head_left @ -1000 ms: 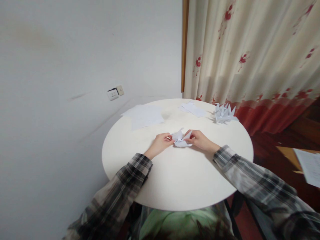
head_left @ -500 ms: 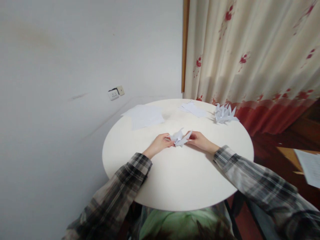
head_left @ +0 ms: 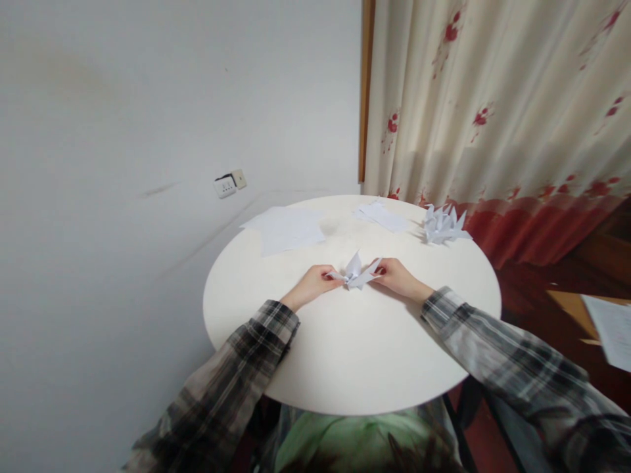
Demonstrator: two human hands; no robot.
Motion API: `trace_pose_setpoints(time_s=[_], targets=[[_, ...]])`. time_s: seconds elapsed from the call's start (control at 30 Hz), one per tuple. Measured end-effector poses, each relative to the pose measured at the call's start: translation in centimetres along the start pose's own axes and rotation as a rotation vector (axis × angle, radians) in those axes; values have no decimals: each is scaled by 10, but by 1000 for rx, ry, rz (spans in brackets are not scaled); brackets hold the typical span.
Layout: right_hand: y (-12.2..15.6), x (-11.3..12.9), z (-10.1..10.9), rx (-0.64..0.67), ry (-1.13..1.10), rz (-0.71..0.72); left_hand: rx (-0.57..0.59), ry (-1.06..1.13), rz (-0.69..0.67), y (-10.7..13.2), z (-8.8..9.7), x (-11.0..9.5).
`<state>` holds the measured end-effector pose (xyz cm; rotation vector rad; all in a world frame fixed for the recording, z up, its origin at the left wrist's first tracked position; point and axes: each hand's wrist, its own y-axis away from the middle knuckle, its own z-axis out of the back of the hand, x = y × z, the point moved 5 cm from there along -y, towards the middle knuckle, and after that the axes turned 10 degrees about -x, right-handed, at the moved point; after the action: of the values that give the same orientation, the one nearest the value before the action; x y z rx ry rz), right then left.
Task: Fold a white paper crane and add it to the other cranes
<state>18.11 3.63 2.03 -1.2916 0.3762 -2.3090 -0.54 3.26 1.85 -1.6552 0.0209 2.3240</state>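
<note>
A white folded paper crane (head_left: 353,270) rests at the middle of the round white table (head_left: 365,355), its pointed flaps spread out. My left hand (head_left: 316,282) pinches its left tip between thumb and fingers. On the other side, my right hand (head_left: 396,276) is closed on the right-hand tip. Both wrists lie low over the tabletop, in plaid sleeves.
Loose white sheets (head_left: 288,230) lie at the table's far left, and smaller paper pieces (head_left: 380,215) at the far edge. A cluster of folded paper cranes (head_left: 444,225) stands far right. A wall with a socket (head_left: 225,186) borders the left; a flowered curtain (head_left: 493,131) hangs behind.
The paper crane has turned slightly between my hands, and its middle flap now points more upright. Both hands keep their hold in nearly the same place.
</note>
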Motion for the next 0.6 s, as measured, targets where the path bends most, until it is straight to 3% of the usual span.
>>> trace_pose_setpoints(time_s=[0.17, 0.37, 0.6], targets=[[2, 10, 4, -51, 118, 41, -17, 6, 19, -1, -1, 3], [1, 9, 3, 5, 130, 5, -30, 36, 16, -3, -1, 8], [1, 7, 3, -37, 86, 10, -20, 95, -25, -1, -6, 1]])
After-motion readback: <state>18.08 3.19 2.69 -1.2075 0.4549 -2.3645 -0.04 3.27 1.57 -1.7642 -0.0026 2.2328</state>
